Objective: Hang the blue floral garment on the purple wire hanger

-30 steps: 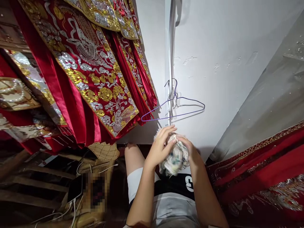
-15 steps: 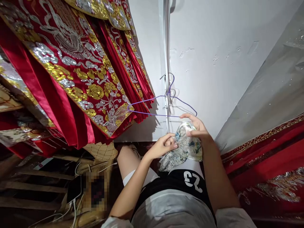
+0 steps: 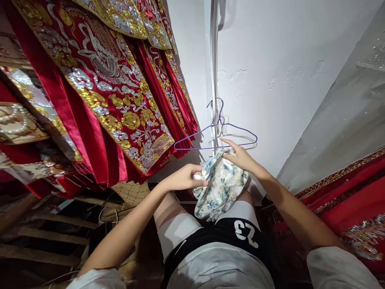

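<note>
A small floral cloth [image 3: 219,188], white with blue and green flowers, hangs between my two hands in front of my body. My left hand [image 3: 183,178] is closed on its left edge. My right hand [image 3: 239,156] grips its top right corner, index finger stretched out. Just above my right hand, a purple wire hanger [image 3: 216,138] hangs from a hook on the white wall, bare of clothing.
Red robes with gold and silver embroidery [image 3: 108,92] hang thickly at the left. More red embroidered fabric [image 3: 345,204] lies at the right under a grey plastic sheet [image 3: 345,112]. A woven basket [image 3: 130,192] and cables sit low at the left on wooden steps.
My hands have moved apart and upward, spreading the bunched cloth open. The right hand has risen close under the hanger's lower bar; the left has shifted leftwards.
</note>
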Action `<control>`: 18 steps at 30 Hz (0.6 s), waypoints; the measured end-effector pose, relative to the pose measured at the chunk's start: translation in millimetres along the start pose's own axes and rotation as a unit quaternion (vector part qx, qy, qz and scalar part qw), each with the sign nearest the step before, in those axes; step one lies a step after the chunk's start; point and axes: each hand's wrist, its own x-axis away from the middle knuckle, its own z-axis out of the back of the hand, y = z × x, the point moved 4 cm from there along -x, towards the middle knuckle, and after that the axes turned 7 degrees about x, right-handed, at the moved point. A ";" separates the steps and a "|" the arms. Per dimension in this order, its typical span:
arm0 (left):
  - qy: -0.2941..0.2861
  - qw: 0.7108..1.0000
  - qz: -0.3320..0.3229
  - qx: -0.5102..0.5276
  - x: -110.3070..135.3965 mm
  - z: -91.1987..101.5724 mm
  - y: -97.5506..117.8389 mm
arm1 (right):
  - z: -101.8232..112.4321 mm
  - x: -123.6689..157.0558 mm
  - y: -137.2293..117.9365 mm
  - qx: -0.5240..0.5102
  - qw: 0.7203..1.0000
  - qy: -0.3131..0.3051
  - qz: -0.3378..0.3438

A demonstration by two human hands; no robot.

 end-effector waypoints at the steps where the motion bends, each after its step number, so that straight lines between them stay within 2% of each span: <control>1: -0.005 0.998 0.015 -0.062 5.4 -0.1 -1.1 | -4.0 -4.5 8.9 0.010 1.000 -0.006 0.002; 5: 0.025 0.954 0.102 -0.281 28.6 10.4 -20.0 | -10.7 -7.0 45.0 0.052 0.998 -0.026 -0.034; 8: 0.025 0.919 0.181 -0.349 41.2 25.2 -32.8 | -1.2 4.5 55.0 0.050 0.998 -0.014 -0.040; 10: 0.030 0.902 0.208 -0.378 42.2 35.3 -32.2 | 9.7 13.0 53.9 0.051 0.998 -0.015 -0.042; 13: 0.084 0.873 0.203 -0.435 32.5 52.3 -16.0 | 28.1 20.2 49.2 0.066 0.996 -0.023 -0.047; 15: 0.134 0.860 0.170 -0.463 21.4 63.2 0.8 | 39.1 21.4 47.0 0.077 0.996 -0.011 -0.053; 18: 0.189 0.867 0.085 -0.453 2.3 74.3 23.4 | 43.5 23.6 42.4 0.084 0.994 0.010 -0.067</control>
